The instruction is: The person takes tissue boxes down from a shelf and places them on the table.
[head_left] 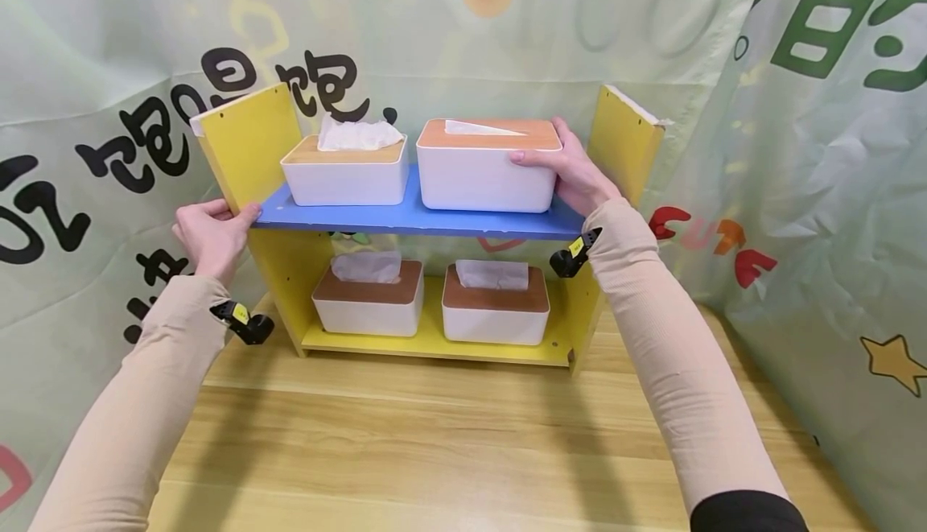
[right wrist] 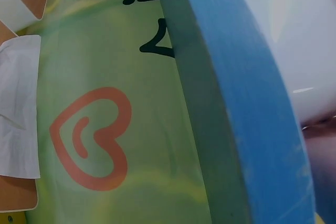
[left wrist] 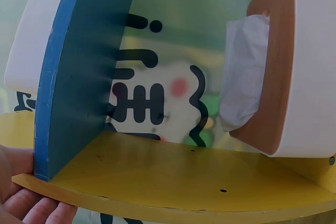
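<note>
On the right of the blue upper board (head_left: 333,216), my right hand (head_left: 575,168) grips a white tissue box (head_left: 485,182) with a wooden lid. Its thumb lies across the box's front and the fingers reach round the right end. In the head view, my left hand (head_left: 217,234) holds the yellow-and-blue shelf (head_left: 278,274) by its left side. The left wrist view has the thumb against the blue board's end and the fingers (left wrist: 37,205) on the yellow panel's outer side. Another tissue box (head_left: 344,183), tissue sticking out, sits on the upper board's left.
Two tissue boxes with darker lids, a left one (head_left: 369,319) and a right one (head_left: 496,323), stand on the yellow lower board (head_left: 434,348). The shelf stands on a wooden table (head_left: 405,435). Printed cloth (head_left: 797,218) hangs behind and at both sides.
</note>
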Demonstrator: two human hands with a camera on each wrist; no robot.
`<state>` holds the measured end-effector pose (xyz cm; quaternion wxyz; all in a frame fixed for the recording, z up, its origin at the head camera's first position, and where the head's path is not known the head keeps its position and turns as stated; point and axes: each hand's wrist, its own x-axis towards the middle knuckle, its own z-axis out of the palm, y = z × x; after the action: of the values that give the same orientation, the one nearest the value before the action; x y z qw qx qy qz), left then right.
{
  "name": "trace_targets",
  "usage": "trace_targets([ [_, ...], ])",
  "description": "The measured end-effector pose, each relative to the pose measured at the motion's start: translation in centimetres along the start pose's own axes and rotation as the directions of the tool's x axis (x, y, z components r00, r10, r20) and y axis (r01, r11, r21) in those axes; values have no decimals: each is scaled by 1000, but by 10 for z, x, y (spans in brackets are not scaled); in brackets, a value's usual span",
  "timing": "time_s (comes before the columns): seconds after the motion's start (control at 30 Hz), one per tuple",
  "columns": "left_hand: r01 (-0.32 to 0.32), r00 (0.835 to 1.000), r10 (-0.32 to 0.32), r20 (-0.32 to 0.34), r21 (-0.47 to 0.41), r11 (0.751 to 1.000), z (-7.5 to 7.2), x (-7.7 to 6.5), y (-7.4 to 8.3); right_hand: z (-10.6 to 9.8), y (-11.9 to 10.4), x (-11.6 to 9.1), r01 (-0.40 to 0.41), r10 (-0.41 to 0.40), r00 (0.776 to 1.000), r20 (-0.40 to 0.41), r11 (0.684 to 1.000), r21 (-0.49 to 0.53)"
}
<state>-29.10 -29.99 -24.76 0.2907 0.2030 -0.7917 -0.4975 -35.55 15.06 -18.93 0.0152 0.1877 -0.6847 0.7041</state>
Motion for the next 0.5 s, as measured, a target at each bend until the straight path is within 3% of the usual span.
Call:
trace_targets([
  [0.5, 2, 1000, -2, 3, -5, 1000, -1, -2, 1, 0, -1, -1, -13, 13, 1000, 8, 1000, 5],
])
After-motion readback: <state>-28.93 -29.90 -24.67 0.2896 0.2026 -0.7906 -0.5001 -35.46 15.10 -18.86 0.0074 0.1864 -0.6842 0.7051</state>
